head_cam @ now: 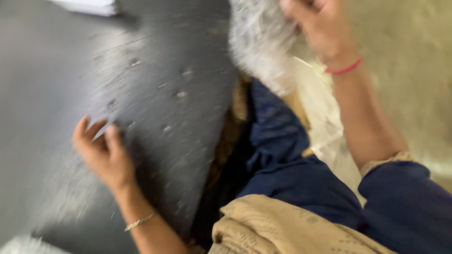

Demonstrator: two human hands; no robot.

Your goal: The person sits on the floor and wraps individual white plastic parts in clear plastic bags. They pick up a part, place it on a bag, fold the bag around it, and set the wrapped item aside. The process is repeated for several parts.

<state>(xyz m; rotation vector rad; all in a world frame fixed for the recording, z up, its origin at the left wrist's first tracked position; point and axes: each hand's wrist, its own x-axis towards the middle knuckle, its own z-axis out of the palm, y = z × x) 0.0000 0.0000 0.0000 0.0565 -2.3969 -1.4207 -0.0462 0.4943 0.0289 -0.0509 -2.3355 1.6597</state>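
Observation:
The picture is blurred by motion. My left hand (101, 150) rests on a dark grey flat surface (155, 94), fingers curled, and a small pale scrap shows between them; I cannot tell if it is gripped. A thin bracelet circles that wrist. My right hand (320, 28), with a red thread on the wrist, is raised at the top and closes on a white fuzzy, fibrous mass (261, 42) that hangs down from it.
Small pale specks lie scattered on the dark surface. A white flat thing (89, 6) lies at the top left. My dark blue clothes (292, 164) and a beige patterned cloth (273, 226) fill the lower middle. A pale floor (414, 70) lies to the right.

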